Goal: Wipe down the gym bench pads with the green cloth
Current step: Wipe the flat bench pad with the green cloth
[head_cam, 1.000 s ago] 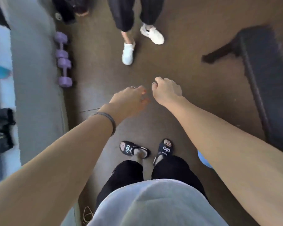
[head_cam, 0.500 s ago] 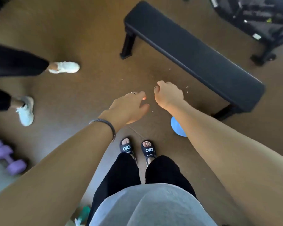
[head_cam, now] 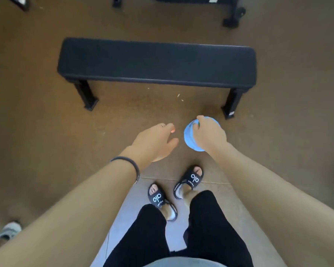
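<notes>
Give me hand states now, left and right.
Left hand: open, empty, fingers loosely curled.
Right hand: curled over a blue round object on the floor; grip cannot be told.

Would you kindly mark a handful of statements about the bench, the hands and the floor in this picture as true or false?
1. The black bench stands across the view ahead of the person's feet. True.
2. The left hand presses a green cloth on the pad. False: it hangs empty above the floor, and no green cloth shows.
3. A round light-blue object shows partly behind the right hand. True.
4. The person wears white trainers. False: black slides.
</notes>
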Action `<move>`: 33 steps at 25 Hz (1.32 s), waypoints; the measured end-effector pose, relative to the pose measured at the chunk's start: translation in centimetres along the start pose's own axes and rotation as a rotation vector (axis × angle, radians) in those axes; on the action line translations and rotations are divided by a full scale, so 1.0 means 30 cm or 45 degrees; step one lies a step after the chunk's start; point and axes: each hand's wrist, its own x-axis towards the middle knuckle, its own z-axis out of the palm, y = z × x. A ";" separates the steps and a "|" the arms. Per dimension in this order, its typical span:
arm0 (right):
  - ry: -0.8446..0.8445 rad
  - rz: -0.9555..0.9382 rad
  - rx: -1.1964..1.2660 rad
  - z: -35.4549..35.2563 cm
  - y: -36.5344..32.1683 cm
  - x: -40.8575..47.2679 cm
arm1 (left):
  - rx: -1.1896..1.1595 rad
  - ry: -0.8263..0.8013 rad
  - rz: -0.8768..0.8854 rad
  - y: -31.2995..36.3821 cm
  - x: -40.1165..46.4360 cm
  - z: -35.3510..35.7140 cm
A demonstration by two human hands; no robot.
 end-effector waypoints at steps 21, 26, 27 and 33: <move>-0.205 0.515 0.429 0.690 0.772 1.069 | 0.292 -0.166 0.345 0.054 1.453 0.664; -0.153 0.541 0.262 0.965 0.854 1.284 | 0.290 -0.133 0.372 -0.050 1.738 0.844; -0.080 0.543 0.213 1.001 0.860 1.306 | 0.289 -0.114 0.383 -0.062 1.775 0.872; -0.139 0.586 0.525 0.993 0.877 1.354 | 0.209 0.116 0.532 -0.035 1.844 0.866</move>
